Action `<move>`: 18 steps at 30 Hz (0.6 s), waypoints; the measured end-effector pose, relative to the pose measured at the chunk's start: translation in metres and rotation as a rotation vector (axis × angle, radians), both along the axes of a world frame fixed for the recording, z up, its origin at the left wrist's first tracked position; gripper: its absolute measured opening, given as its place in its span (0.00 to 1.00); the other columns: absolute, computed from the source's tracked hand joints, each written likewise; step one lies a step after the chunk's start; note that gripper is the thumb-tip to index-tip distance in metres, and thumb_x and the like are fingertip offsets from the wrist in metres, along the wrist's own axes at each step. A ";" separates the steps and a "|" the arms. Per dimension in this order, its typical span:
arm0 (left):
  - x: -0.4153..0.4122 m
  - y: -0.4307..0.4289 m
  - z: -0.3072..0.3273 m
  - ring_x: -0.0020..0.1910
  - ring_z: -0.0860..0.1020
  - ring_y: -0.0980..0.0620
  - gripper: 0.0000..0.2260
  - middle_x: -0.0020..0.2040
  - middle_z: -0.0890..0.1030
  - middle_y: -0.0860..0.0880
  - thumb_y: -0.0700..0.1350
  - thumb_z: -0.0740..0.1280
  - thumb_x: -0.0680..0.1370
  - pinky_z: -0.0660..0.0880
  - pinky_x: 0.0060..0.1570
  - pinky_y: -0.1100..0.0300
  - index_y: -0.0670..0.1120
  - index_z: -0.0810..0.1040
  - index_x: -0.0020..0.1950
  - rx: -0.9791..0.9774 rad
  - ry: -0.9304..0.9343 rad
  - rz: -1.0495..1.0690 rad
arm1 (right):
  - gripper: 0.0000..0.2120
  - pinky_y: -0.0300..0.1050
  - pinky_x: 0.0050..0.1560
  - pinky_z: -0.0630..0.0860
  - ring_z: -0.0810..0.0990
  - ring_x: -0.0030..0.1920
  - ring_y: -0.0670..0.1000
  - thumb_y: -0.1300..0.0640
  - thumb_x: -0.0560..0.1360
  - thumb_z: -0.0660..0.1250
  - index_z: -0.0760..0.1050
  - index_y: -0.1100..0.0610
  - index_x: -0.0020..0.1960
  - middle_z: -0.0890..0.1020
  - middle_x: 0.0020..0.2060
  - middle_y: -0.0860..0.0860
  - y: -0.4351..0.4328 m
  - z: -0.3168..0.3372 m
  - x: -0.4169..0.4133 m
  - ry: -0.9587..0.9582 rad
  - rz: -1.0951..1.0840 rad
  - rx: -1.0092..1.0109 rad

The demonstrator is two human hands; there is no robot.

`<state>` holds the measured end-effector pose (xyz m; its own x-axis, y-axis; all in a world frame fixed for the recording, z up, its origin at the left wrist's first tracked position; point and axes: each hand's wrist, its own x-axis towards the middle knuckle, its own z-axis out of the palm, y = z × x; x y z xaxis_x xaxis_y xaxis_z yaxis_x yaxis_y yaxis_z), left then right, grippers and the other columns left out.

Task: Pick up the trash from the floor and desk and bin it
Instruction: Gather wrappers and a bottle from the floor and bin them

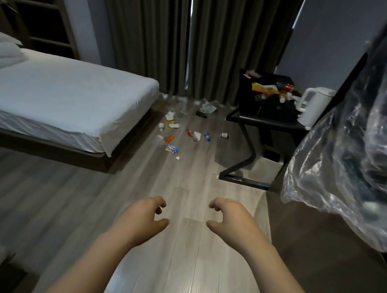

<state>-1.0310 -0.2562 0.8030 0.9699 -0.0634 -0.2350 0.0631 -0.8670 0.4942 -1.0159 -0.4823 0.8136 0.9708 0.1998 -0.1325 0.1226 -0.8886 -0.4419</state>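
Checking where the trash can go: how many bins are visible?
1: a pale square bin stands on the floor under the dark desk. Another could be hidden behind the clear plastic at right.

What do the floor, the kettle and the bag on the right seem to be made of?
Floor: wood-look planks, maybe laminate or vinyl; grain, seams, soft sheen.
Kettle: white plastic, likely; smooth matte shell.
Bag: thin clear plastic film; crinkled, glossy.
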 end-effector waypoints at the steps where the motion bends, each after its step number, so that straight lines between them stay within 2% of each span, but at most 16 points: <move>1: 0.012 0.004 -0.001 0.49 0.76 0.54 0.19 0.54 0.77 0.55 0.54 0.67 0.74 0.75 0.52 0.60 0.52 0.72 0.64 -0.004 0.002 0.013 | 0.20 0.41 0.55 0.74 0.75 0.57 0.47 0.50 0.72 0.67 0.72 0.49 0.64 0.76 0.58 0.46 0.005 -0.001 0.014 0.004 0.010 -0.005; 5: 0.071 0.032 -0.010 0.47 0.75 0.55 0.18 0.53 0.76 0.55 0.53 0.67 0.75 0.74 0.50 0.62 0.50 0.73 0.63 -0.027 0.006 0.036 | 0.21 0.43 0.57 0.73 0.74 0.60 0.48 0.50 0.72 0.67 0.72 0.48 0.64 0.77 0.60 0.47 0.034 -0.007 0.081 0.006 0.041 -0.034; 10: 0.155 0.084 -0.013 0.48 0.74 0.55 0.19 0.55 0.77 0.54 0.53 0.67 0.75 0.71 0.48 0.64 0.51 0.72 0.65 -0.026 -0.007 0.039 | 0.21 0.42 0.56 0.73 0.75 0.59 0.48 0.51 0.72 0.67 0.72 0.49 0.64 0.77 0.58 0.48 0.086 -0.011 0.166 0.000 0.048 -0.054; 18: 0.278 0.172 0.000 0.54 0.76 0.52 0.19 0.58 0.77 0.52 0.52 0.66 0.76 0.74 0.54 0.59 0.49 0.72 0.66 0.029 0.000 0.005 | 0.20 0.43 0.56 0.73 0.75 0.60 0.48 0.51 0.72 0.66 0.72 0.49 0.64 0.77 0.59 0.48 0.169 -0.009 0.283 0.037 0.030 -0.094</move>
<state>-0.7531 -0.0843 0.8035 0.9702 -0.0516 -0.2369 0.0677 -0.8806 0.4690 -0.7325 -0.3129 0.8050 0.9588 0.2133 -0.1876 0.1345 -0.9226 -0.3616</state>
